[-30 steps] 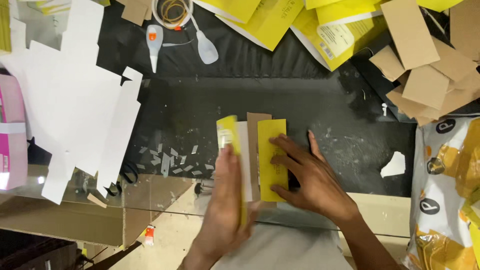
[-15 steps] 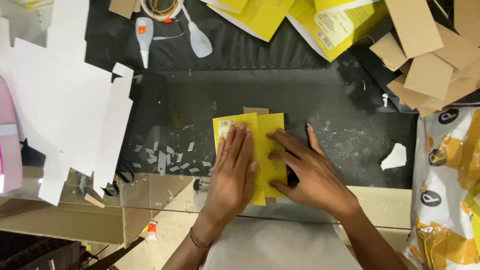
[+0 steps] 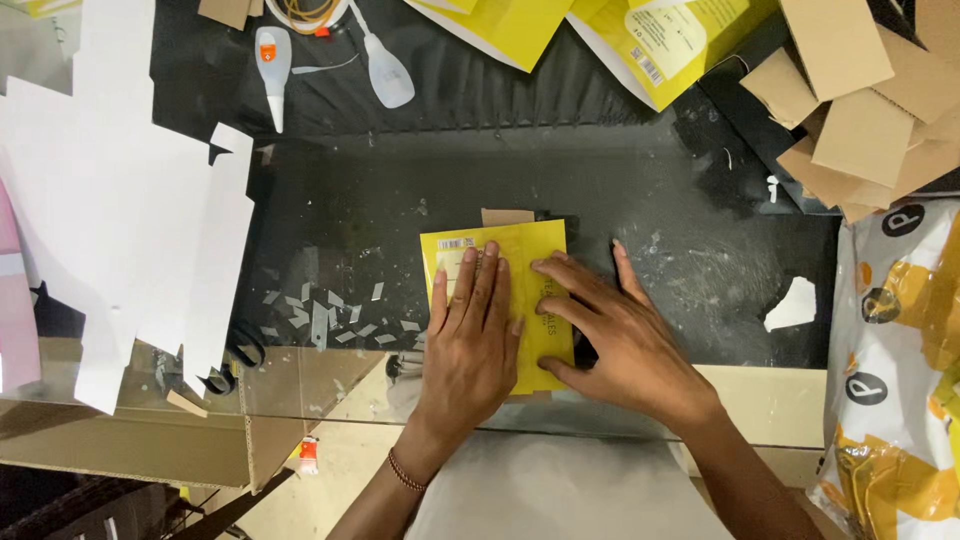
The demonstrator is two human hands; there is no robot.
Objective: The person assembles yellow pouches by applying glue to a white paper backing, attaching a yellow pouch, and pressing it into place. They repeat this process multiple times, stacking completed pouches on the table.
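Both hands lie flat, palms down, on the folded yellow paper sheet [image 3: 520,250], which rests on the dark surface [image 3: 690,230] near its front edge. Left hand [image 3: 470,340]: fingers extended and spread, gripping nothing, covering the sheet's left half. Right hand [image 3: 615,340]: fingers open, pressed on its right half. A brown cardboard strip [image 3: 507,216] protrudes from under the sheet's top edge. Small white paper scraps [image 3: 320,315] lie just left; 2 glue bottles [image 3: 272,60] stand well apart, further back.
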